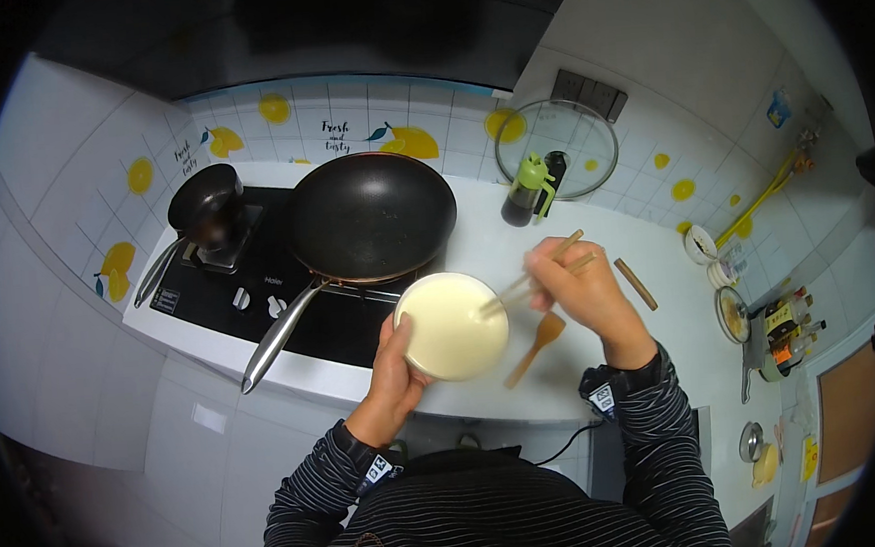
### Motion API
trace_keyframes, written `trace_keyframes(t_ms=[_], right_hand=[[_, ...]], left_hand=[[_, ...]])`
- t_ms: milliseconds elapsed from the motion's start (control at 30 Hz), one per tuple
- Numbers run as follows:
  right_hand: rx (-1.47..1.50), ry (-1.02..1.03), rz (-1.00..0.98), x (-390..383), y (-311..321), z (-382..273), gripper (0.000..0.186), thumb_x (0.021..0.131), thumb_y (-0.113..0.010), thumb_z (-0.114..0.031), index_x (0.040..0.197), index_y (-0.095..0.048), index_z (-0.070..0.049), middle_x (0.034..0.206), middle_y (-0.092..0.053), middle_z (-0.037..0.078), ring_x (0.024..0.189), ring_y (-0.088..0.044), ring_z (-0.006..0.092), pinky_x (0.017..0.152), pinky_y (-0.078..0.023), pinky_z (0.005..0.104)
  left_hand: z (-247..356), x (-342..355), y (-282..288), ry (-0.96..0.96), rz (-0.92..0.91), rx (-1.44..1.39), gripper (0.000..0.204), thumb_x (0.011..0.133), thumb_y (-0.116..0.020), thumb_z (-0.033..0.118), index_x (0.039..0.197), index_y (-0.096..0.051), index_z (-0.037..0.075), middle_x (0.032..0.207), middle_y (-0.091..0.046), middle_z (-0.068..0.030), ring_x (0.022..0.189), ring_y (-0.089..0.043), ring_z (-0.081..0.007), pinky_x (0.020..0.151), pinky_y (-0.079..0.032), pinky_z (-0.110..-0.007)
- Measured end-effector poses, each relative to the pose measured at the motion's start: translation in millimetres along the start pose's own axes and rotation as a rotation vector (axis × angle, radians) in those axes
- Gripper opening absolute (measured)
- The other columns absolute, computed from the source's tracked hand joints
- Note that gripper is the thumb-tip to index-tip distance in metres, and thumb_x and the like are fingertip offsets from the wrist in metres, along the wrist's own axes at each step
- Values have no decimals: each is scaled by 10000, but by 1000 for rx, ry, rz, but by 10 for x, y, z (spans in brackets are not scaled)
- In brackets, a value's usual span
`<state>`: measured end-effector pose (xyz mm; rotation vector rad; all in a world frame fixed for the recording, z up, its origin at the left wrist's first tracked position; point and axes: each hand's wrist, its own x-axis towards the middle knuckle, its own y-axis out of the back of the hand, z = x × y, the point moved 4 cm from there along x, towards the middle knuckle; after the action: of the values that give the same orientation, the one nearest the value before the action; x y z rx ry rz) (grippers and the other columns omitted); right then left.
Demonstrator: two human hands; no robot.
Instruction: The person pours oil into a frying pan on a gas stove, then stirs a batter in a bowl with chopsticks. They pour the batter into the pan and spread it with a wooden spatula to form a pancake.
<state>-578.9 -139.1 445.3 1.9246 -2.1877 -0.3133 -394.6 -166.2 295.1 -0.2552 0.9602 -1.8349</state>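
Observation:
My left hand (393,371) grips the near left rim of a round bowl (455,358), thumb over the edge. The bowl is tilted toward me, and its inside looks smooth and pale cream; I cannot tell whether that is liquid or the bowl itself. My right hand (589,289) is closed around a pair of chopsticks (521,290), whose blurred tips reach into the bowl. Below them a wooden spatula (537,348) lies on the white counter (605,389). Left of the bowl, a black wok (369,217) sits on the stove, its inside dark and bare.
A small dark pot (205,202) stands on the left burner of the black stove (209,298). The wok's steel handle (281,338) juts over the front edge. Behind are a green-topped oil bottle (525,193) and a glass lid (595,144). A brown stick (637,283) lies to the right.

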Motion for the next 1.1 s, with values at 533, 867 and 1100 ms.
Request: trace_keyframes(t_ms=[533, 867, 1100], right_hand=[[-701, 996, -272, -646, -1101, -37, 210, 642, -637, -72, 825, -542, -31, 795, -501, 73, 720, -564, 224, 542, -479, 306], [-841, 1130, -231, -555, -1440, -8, 143, 635, -551, -79, 709, -564, 43, 774, -501, 98, 742, -478, 201, 686, -455, 263], [-782, 1129, -175, -456, -1537, 116, 170, 613, -551, -59, 736, -560, 59, 762, -503, 117, 752, -488, 212, 706, -461, 265]], left_hand=[[101, 3, -7, -83, -19, -106, 470, 902, -496, 219, 1309, -294, 97, 1231, -435, -121, 1114, -469, -230, 926, -429, -374], [161, -7, 57, -79, 8, 51, 474, 898, -497, 235, 1326, -313, 150, 1194, -459, -109, 1057, -488, -231, 862, -453, -350], [255, -73, 68, -97, 37, 147, 393, 899, -466, 150, 1276, -387, 73, 1152, -490, -87, 1039, -491, -191, 876, -440, -296]])
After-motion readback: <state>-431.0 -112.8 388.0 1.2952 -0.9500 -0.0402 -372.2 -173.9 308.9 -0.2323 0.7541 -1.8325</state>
